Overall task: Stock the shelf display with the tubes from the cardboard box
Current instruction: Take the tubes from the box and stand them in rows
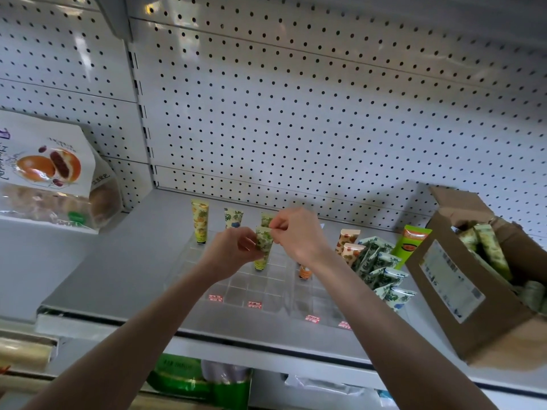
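Observation:
A green leaf-print tube (263, 247) stands cap down in the clear acrylic grid display (245, 287) on the shelf. My left hand (233, 250) grips its left side and my right hand (296, 232) pinches its top edge. A yellow tube (200, 220), a blue-flower tube (233, 218) and another green tube (266, 218) stand in the back row. An orange-capped tube (305, 272) stands under my right wrist. The open cardboard box (461, 288) at the right holds more tubes (488, 247).
Loose tubes (381, 267) lie in a pile between the display and the box, with a bright green tube (410, 244) behind them. A bag of pastries (50, 176) sits on the left shelf. Perforated back panel (296, 113) rises behind. Green packs (189, 377) fill the lower shelf.

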{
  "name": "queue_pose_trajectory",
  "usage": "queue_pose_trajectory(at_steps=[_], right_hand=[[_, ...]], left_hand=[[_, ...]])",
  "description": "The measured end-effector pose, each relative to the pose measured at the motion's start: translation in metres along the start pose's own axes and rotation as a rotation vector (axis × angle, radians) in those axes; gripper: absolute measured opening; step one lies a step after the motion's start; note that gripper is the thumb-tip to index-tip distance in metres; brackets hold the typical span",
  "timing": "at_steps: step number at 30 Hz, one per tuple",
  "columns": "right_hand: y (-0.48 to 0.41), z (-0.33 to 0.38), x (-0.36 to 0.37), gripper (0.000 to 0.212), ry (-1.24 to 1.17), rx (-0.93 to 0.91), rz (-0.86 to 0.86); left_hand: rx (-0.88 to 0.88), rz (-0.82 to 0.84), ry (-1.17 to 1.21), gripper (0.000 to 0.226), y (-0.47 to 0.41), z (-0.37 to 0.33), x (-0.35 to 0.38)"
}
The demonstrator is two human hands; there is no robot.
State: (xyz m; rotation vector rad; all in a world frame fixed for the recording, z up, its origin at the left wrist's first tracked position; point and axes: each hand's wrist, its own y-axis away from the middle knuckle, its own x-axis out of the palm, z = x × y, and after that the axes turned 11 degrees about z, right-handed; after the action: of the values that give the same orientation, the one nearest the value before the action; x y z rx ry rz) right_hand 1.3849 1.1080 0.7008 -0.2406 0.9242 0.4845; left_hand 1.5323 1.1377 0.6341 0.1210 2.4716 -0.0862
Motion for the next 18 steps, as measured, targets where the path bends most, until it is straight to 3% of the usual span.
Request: queue_pose_trajectory(at_steps=[18], right_hand=[[-0.0001,-0.001,-0.0021,0.017,0.0,0.002,-0.008]], left_hand=[[-0.025,-0.026,0.04,0.024,0.002,-0.005,0.001]])
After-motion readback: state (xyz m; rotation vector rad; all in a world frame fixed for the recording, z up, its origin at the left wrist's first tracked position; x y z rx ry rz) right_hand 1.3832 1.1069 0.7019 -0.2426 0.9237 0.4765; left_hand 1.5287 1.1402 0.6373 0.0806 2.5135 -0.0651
